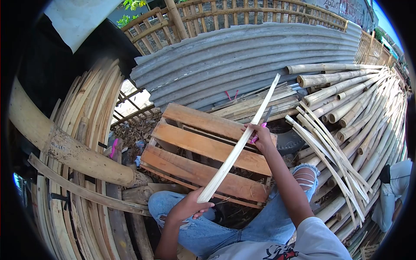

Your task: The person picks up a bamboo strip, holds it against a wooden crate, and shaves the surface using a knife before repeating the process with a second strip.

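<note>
A long pale bamboo strip (236,151) runs slantwise across my lap and over a slatted wooden crate (212,149). My left hand (189,205) is closed around its near end. My right hand (259,138) grips a knife (255,137) by its pink handle, and its dark blade points up and away beside the strip. The fingers of that hand also touch the strip around its middle. Part of the blade's contact with the strip is hard to make out.
Split bamboo strips (331,162) lie on a large pile of bamboo poles (359,112) at right. Corrugated sheeting (242,56) leans behind the crate. At left, a thick bamboo pole (82,149) crosses stacked strips (93,104). A person's clothing (396,186) shows at far right.
</note>
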`<action>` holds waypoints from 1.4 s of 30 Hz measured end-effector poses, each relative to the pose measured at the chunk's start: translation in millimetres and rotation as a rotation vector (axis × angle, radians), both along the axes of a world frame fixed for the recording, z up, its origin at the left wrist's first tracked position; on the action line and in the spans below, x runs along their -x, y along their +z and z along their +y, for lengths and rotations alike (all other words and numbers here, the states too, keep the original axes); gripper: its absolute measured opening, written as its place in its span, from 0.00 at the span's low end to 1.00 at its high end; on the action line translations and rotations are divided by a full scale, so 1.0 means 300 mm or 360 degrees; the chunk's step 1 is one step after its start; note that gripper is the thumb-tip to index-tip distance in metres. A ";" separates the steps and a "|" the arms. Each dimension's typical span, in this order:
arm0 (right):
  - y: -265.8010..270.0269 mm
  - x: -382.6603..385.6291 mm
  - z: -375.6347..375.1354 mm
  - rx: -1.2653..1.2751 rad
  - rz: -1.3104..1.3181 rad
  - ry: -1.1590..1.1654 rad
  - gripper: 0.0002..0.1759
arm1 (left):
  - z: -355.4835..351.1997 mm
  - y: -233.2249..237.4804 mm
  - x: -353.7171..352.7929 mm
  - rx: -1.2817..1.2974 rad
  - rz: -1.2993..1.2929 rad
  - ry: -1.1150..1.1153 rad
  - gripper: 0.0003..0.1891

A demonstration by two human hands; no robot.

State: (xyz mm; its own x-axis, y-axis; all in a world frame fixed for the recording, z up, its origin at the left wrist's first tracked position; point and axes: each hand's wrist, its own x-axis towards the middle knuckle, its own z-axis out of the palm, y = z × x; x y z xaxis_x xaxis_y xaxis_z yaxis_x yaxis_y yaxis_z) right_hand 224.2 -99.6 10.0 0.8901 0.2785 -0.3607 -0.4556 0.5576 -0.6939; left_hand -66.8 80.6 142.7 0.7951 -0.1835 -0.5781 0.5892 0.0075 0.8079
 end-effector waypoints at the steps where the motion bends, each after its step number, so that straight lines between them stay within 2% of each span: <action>1: -0.026 -0.009 -0.007 0.0157 0.0014 0.0060 0.15 | 0.001 -0.017 0.001 -0.0003 0.0009 0.0046 0.19; 2: -0.024 -0.002 -0.010 0.0315 0.0028 0.0119 0.16 | -0.001 -0.027 0.003 -0.0005 0.0020 0.0093 0.17; 6: 0.029 0.029 -0.038 0.0419 -0.0099 0.0309 0.17 | -0.042 -0.027 -0.014 -0.0175 -0.0008 0.0138 0.16; 9: 0.080 0.035 -0.061 0.0589 -0.0223 0.0296 0.19 | -0.061 -0.022 -0.040 -0.0221 -0.0022 0.0173 0.16; 11: 0.110 0.038 -0.085 0.0606 -0.0281 0.0328 0.19 | -0.066 -0.028 -0.060 -0.0677 -0.0098 0.0045 0.16; 12: 0.120 0.038 -0.095 0.0617 -0.0347 0.0359 0.20 | -0.067 -0.065 -0.066 -0.0678 -0.0089 0.0037 0.16; 14: 0.137 0.042 -0.111 0.0661 -0.0357 0.0392 0.20 | -0.085 -0.126 -0.085 -0.1491 -0.0711 -0.0043 0.16; 15: 0.147 0.050 -0.117 0.0730 -0.0379 0.0463 0.20 | -0.106 -0.118 -0.092 -0.1437 -0.0470 -0.0009 0.20; 19: 0.132 0.074 -0.130 0.0933 -0.0461 0.0589 0.16 | -0.189 -0.053 -0.110 -0.1485 -0.0192 -0.0025 0.21; 22: 0.134 0.102 -0.137 0.1120 -0.0484 0.0651 0.16 | -0.235 -0.083 -0.097 -0.1475 -0.0234 0.0080 0.21; 24: 0.140 0.122 -0.147 0.1215 -0.0532 0.0738 0.13 | -0.238 -0.121 -0.084 -0.1534 -0.0323 -0.0038 0.19; 26: 0.117 0.123 -0.159 0.1207 -0.0501 0.0758 0.14 | -0.240 -0.147 -0.075 -0.0993 -0.0074 0.0103 0.19; 27: 0.114 0.127 -0.165 0.1232 -0.0531 0.0782 0.14 | -0.243 -0.154 -0.070 -0.0994 -0.0073 0.0098 0.19; 29: 0.109 0.129 -0.173 0.1254 -0.0561 0.0802 0.15 | -0.248 -0.165 -0.059 -0.0730 -0.0100 0.0104 0.21; 30: 0.105 0.128 -0.175 0.1305 -0.0598 0.0821 0.16 | -0.254 -0.176 -0.052 -0.0732 -0.0101 0.0099 0.21; 32: 0.098 0.129 -0.179 0.1353 -0.0634 0.0835 0.17 | -0.268 -0.202 -0.038 -0.1089 -0.0258 0.0059 0.23; 33: 0.094 0.131 -0.178 0.1355 -0.0633 0.0827 0.17 | -0.270 -0.217 -0.029 -0.1095 -0.0260 0.0055 0.23; 35: 0.087 0.133 -0.177 0.1352 -0.0634 0.0815 0.17 | -0.274 -0.220 -0.025 -0.1250 -0.0512 0.0023 0.25; 36: 0.084 0.132 -0.179 0.1339 -0.0647 0.0824 0.17 | -0.277 -0.201 -0.028 -0.1255 -0.0515 0.0020 0.25; 38: 0.085 0.135 -0.185 0.1325 -0.0661 0.0831 0.17 | -0.285 -0.151 -0.032 -0.1059 -0.0245 0.0005 0.29; 42: 0.097 0.148 -0.195 0.1337 -0.0666 0.0829 0.17 | -0.271 -0.180 -0.024 -0.0820 -0.0171 0.0085 0.28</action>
